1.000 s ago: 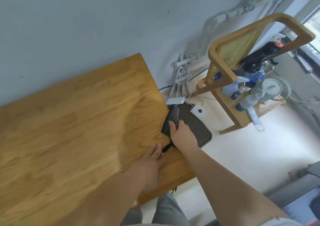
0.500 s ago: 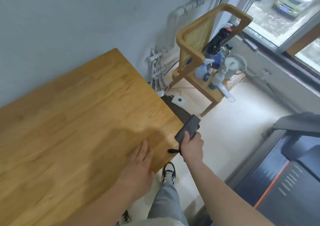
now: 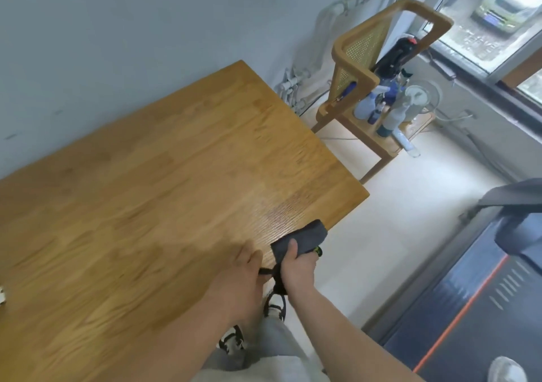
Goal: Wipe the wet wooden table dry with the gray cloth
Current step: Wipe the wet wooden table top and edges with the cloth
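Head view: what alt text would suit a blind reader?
A person's right hand grips a gray cloth at the near right edge of a wooden table, the left hand resting beside it. A chair beyond holds spray bottles.

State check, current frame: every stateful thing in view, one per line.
wooden table: glossy sheen near its right corner.
gray cloth: bunched, at the table's near edge.
right hand: grips the gray cloth.
left hand: rests flat on the table.
spray bottles: clustered on the chair seat.
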`<control>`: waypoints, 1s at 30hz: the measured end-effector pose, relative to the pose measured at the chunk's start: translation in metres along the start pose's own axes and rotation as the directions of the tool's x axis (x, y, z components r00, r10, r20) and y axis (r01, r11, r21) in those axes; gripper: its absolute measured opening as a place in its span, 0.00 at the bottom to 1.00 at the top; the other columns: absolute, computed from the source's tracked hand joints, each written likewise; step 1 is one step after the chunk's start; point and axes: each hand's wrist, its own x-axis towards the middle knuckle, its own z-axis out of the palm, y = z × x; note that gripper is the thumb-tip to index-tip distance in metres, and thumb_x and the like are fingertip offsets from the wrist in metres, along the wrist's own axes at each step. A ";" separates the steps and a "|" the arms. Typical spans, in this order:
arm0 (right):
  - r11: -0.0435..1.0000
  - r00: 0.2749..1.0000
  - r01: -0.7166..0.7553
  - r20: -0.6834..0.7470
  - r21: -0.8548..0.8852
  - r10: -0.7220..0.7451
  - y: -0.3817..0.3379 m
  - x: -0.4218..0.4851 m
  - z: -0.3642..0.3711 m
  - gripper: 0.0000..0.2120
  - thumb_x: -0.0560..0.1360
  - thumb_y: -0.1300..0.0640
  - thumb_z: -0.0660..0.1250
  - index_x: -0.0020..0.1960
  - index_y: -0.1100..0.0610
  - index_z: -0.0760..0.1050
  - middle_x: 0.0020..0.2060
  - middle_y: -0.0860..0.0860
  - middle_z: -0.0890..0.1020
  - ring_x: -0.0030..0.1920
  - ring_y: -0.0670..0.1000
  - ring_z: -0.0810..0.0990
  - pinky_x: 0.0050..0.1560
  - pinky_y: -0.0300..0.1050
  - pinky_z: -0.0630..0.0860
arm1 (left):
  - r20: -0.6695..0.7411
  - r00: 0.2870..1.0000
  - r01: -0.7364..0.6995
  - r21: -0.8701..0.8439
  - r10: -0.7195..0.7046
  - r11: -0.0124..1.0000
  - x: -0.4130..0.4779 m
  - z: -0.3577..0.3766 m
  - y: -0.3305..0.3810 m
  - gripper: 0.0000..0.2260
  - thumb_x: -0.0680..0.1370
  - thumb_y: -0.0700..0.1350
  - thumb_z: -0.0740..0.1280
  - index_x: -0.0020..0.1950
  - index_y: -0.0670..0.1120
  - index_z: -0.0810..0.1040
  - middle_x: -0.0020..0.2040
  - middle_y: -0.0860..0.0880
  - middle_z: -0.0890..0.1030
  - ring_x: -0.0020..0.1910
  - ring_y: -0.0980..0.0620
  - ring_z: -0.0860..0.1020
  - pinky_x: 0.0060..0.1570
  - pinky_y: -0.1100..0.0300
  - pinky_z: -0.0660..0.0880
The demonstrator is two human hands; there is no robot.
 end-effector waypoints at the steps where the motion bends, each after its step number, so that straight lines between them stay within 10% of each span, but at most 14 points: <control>1: 1.000 1.000 0.001 -0.024 0.009 -0.001 -0.015 0.016 -0.014 0.30 0.84 0.45 0.61 0.74 0.67 0.59 0.69 0.63 0.73 0.66 0.63 0.76 0.60 0.49 0.73 | -0.004 1.000 -0.011 0.024 0.012 1.000 0.004 -0.002 0.007 0.28 0.85 0.49 0.58 0.83 0.47 0.53 0.84 0.48 0.42 0.82 0.46 0.50 0.74 0.55 0.62; 14: 0.998 0.976 -0.033 -0.218 -0.054 0.021 -0.067 0.089 -0.060 0.31 0.85 0.42 0.56 0.76 0.64 0.59 0.72 0.63 0.71 0.68 0.65 0.74 0.64 0.56 0.71 | -0.101 0.994 0.035 0.048 -0.030 0.998 0.015 0.012 -0.011 0.21 0.84 0.49 0.60 0.77 0.48 0.67 0.73 0.50 0.63 0.67 0.47 0.71 0.60 0.52 0.75; 30: 0.999 0.999 0.031 0.022 0.019 -0.032 0.051 -0.045 0.047 0.23 0.83 0.43 0.61 0.66 0.61 0.64 0.60 0.56 0.76 0.53 0.52 0.78 0.51 0.47 0.75 | -0.131 0.990 -0.056 0.018 0.058 0.998 -0.041 0.031 -0.089 0.13 0.82 0.49 0.62 0.65 0.48 0.76 0.68 0.52 0.68 0.55 0.51 0.75 0.52 0.54 0.76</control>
